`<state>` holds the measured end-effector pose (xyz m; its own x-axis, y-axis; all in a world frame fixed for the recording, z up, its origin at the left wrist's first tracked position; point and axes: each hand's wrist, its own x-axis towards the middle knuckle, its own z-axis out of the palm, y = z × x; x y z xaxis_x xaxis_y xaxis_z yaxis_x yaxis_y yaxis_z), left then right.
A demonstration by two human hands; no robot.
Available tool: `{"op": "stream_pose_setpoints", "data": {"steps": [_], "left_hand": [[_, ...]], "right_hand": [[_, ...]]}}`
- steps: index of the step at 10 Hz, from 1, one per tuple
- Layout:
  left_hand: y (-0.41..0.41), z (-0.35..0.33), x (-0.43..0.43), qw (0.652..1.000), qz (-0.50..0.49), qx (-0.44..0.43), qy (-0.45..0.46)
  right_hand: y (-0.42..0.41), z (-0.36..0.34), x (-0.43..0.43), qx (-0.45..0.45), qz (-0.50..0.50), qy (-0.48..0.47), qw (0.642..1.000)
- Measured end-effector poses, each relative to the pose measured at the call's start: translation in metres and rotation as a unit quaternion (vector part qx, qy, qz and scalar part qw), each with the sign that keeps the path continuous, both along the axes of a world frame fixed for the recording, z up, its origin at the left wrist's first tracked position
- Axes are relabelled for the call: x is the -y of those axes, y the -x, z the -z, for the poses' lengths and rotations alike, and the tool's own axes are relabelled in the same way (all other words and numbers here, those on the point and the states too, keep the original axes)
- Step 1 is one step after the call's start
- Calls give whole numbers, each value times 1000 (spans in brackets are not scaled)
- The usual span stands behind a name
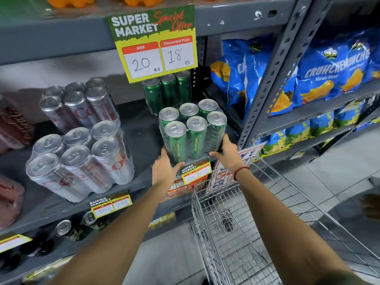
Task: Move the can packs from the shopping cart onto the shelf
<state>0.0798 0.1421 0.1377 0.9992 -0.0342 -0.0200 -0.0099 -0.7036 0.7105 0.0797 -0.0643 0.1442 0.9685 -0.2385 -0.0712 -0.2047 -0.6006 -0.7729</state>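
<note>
We see the green can pack (pixel 193 130) standing upright at the front edge of the grey shelf (pixel 141 140), clasped low on both sides between our left hand (pixel 164 168) and right hand (pixel 227 154). Silver can packs (pixel 82 159) sit to its left; the wire shopping cart (pixel 246 223) stands just below

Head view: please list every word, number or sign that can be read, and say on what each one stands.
"SUPER MARKET", "Special Offer", "MRP 20", "Discounted Price 18": hanging sign.
"SUPER MARKET", "300", "220": shelf tag under the green can pack.
"SUPER MARKET", "220"; other figure blurred: left shelf tag.
"CRUNCHE...", "Masala Masti": blue chip bags.
Can lettering: unreadable.
</note>
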Motion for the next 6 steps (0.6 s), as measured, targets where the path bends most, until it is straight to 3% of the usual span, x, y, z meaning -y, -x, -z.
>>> {"op": "stream_pose_setpoints", "data": {"steps": [4, 6], "left_hand": [[7, -10, -5, 999, 35, -13, -18], [15, -24, -25, 999, 53, 8, 4]], "right_hand": [[10, -11, -19, -5, 62, 16, 998], [38, -37, -37, 102, 122, 121, 980]]}}
